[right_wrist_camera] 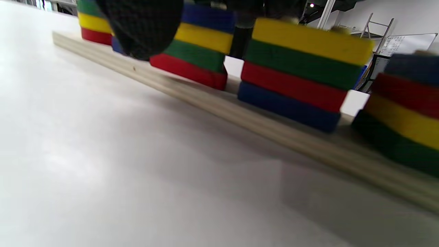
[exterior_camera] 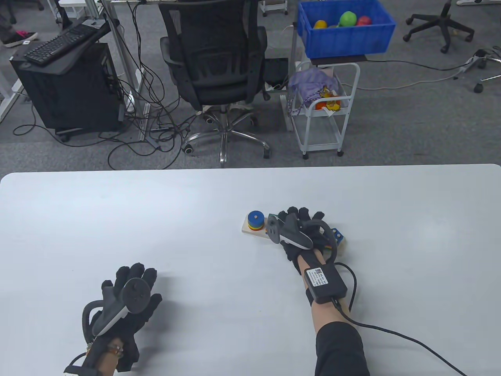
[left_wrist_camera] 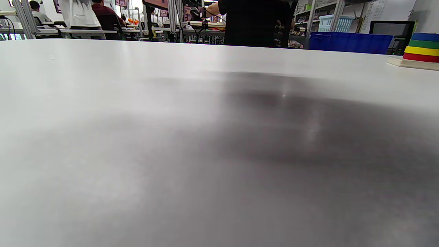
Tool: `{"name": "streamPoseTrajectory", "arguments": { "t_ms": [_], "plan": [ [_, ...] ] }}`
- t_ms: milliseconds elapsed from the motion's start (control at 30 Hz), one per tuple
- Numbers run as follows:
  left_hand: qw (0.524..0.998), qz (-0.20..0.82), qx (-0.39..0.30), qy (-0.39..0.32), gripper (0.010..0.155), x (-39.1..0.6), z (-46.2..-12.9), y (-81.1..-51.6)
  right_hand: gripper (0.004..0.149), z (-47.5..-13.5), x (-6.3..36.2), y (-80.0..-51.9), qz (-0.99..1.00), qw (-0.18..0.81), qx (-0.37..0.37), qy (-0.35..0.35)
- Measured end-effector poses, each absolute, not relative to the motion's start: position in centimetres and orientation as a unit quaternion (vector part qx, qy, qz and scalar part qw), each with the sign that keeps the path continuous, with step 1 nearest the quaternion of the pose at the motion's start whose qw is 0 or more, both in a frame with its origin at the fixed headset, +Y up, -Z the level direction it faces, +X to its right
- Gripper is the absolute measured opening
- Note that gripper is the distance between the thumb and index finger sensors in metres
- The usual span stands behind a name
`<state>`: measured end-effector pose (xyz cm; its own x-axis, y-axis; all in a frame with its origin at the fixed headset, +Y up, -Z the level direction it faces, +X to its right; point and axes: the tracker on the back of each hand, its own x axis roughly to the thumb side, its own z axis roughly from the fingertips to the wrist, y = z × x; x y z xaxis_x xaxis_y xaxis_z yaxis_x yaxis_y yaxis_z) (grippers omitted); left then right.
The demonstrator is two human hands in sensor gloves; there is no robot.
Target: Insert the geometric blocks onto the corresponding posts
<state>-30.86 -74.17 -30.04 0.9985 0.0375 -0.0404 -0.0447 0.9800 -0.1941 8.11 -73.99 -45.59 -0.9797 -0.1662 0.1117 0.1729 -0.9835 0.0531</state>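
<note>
Right hand covers the block stacks on the wooden base, presumably seating one; grip state cannot tell. Left hand at 7 o'clock rests spread on the counter, idle

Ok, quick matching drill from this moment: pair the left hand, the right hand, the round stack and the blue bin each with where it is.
Things:
1. left hand
2. right hand
3. round stack
4. blue bin

Places:
A. on the white cart beyond the table
B. left end of the wooden base
C. lying on bare table, near left
D. over the middle of the wooden base

Pairs: 1-C, 2-D, 3-B, 4-A
</note>
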Motion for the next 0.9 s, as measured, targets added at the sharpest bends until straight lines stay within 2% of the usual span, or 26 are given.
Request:
{"name": "streamPoseTrajectory", "arguments": {
  "t_ms": [100, 267, 433, 600, 700, 767, 833, 900],
  "plan": [
    [0.995, 0.023, -0.095, 0.021, 0.07, -31.0, -30.0, -74.1, 0.07, -44.3, 8.4, -73.0, -0.995, 0.071, -0.068, -0.017],
    [0.996, 0.039, -0.078, 0.021, 0.07, -31.2, -29.8, -73.7, 0.07, -40.2, 8.8, -71.5, -0.994, 0.04, -0.105, 0.002],
    [0.997, 0.044, -0.06, 0.011, 0.069, -30.9, -29.4, -73.1, 0.07, -34.0, 9.4, -70.5, -0.989, 0.001, -0.146, 0.019],
    [0.998, 0.05, -0.038, -0.008, 0.073, -30.4, -28.6, -72.6, 0.07, -28.7, 10.1, -70.4, -0.988, -0.033, -0.152, 0.004],
    [0.999, 0.044, -0.029, -0.013, 0.075, -30.2, -28.3, -72.4, 0.071, -26.8, 10.7, -71.2, -0.988, -0.048, -0.149, 0.001],
    [0.998, 0.051, -0.017, -0.018, 0.073, -30.1, -28.3, -72.4, 0.07, -25.9, 11.3, -71.8, -0.987, -0.069, -0.142, 0.029],
    [0.998, 0.047, -0.023, -0.019, 0.073, -30.0, -28.3, -72.4, 0.072, -25.8, 12.0, -71.9, -0.989, -0.043, -0.139, 0.019],
    [0.999, 0.039, -0.028, -0.019, 0.074, -30.0, -28.4, -72.5, 0.072, -26.3, 12.9, -71.8, -0.991, -0.034, -0.119, 0.053]
  ]
}}
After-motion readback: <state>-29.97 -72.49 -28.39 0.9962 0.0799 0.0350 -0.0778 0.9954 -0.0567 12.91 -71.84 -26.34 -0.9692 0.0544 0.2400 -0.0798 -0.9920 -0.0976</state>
